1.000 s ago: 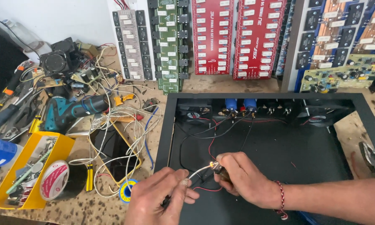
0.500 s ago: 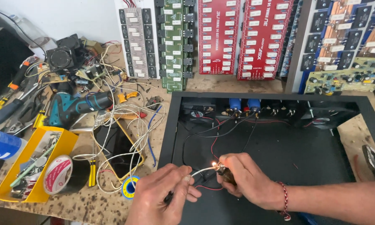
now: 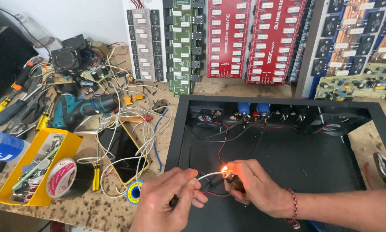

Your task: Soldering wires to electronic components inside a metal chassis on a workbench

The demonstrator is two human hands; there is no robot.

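1. White wire (image 3: 206, 175) spans the gap between our hands, its tip in a small flame (image 3: 223, 169); it looks thin, light and limp, and probably hot near the tip.
2. Our left hand (image 3: 169, 202) pinches it well back from the flame, which seems the safe place to hold.
3. Our right hand (image 3: 255, 187) is closed around a lighter (image 3: 235, 182).
4. Beneath both hands lies a black case (image 3: 176, 133); left of them, a phone (image 3: 123, 152) and a yellow tray (image 3: 70, 148).

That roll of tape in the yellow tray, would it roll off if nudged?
Probably not: the tape roll leans in the yellow tray, whose wall should stop it. Lifted out, it likely feels light, and on edge it could roll.
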